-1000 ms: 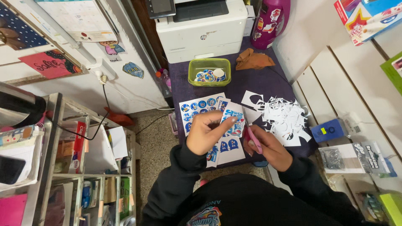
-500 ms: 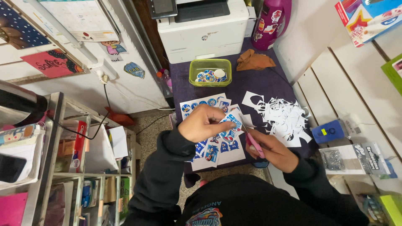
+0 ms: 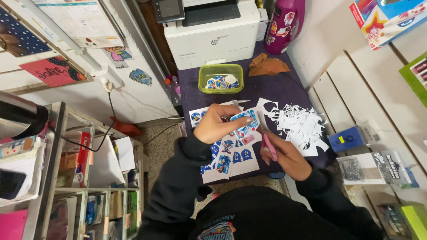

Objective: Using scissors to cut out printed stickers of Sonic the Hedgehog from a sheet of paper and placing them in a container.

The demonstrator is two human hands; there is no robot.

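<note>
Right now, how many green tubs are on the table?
1. The green tub sits at the table's far end, before the printer, beyond the left hand. None seems hidden.

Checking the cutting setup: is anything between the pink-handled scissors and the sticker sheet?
Nothing visible: the right hand holds the pink-handled scissors right beside the blue printed sticker sheet gripped by the left hand.

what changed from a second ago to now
The left hand shifted a little along the printed sticker sheet it holds, turning it toward the pink-handled scissors in the right hand. The green tray, the white paper scraps and the printer stayed put.
</note>
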